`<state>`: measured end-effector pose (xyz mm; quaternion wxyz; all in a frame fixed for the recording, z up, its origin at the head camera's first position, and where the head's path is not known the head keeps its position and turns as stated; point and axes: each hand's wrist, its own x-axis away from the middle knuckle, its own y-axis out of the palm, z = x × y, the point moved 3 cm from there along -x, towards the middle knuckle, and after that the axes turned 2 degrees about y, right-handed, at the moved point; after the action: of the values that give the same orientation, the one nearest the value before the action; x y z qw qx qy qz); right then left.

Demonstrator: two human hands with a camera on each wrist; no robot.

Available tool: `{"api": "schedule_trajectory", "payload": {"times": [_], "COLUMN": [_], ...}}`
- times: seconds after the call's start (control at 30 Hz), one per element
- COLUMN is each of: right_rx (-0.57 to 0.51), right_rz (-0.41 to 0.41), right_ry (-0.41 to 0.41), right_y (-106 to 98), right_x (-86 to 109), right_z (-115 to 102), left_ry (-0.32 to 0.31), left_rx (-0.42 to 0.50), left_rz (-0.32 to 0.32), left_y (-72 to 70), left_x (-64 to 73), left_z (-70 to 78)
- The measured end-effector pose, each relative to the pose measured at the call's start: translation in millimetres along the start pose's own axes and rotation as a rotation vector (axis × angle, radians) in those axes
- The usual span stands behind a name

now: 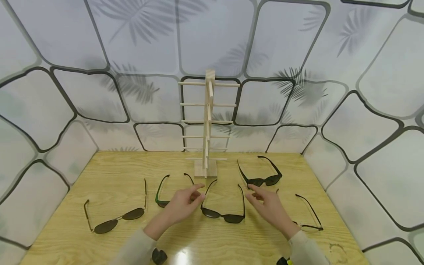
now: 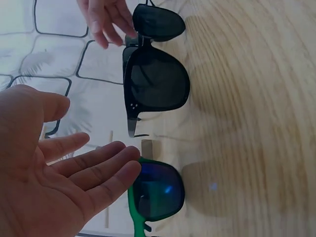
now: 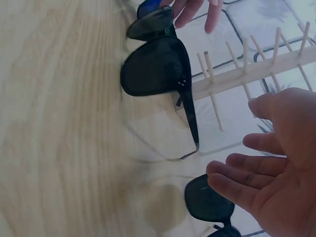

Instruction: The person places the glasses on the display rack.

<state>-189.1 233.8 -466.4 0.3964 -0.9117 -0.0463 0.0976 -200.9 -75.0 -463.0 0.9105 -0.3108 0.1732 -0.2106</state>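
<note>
Black sunglasses point(image 1: 233, 218) with open temples lie in the middle of the table, temples pointing away from me. My left hand point(image 1: 182, 206) hovers at their left side, fingers extended and nothing in them. On the other side, my right hand point(image 1: 269, 208) is also held with relaxed fingers, holding nothing. Green-framed sunglasses point(image 2: 160, 190) sit by the left fingertips, partly hidden by that hand in the head view. Close to the right fingertips is another black pair of sunglasses point(image 3: 210, 202), farther back on the table.
A wooden display rack point(image 1: 210, 75) with several crossbars stands behind the glasses on a square base point(image 1: 200, 171). Thin-framed sunglasses point(image 1: 105, 226) lie at the left, and dark-framed glasses point(image 1: 313, 227) at the right, partly behind my right wrist. Patterned walls point(image 1: 374, 129) enclose the wooden table point(image 1: 205, 243).
</note>
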Motion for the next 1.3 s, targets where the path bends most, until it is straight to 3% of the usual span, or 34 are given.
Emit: {"api": "schedule_trajectory", "payload": {"times": [0.2,0.37,0.77,0.9,1.3], "right_rx": [-0.134,-0.255,-0.291,-0.277,-0.372], "right_rz": [-0.04,-0.08,-0.111,-0.096,-0.114], "right_ry": [0.166,0.217,0.254,0.251,0.225], "right_y": [8,15,34,37,39], "right_x": [6.4,11.0,21.3,23.0,25.1], "right_z": [7,13,20,18,15], "left_ry": [-0.023,-0.052,-0.137,-0.142,-0.156], "left_rx": [0.066,0.128,0.19,0.226,0.347], "left_rz": [0.018,0.027,0.019,-0.009,-0.028], "left_y": [7.1,12.5,26.7,27.8,28.4], "left_x": [1.1,2.3,7.0,7.0,5.5], "left_z": [-1.9,-5.7,-14.3,-14.9,-22.4]}}
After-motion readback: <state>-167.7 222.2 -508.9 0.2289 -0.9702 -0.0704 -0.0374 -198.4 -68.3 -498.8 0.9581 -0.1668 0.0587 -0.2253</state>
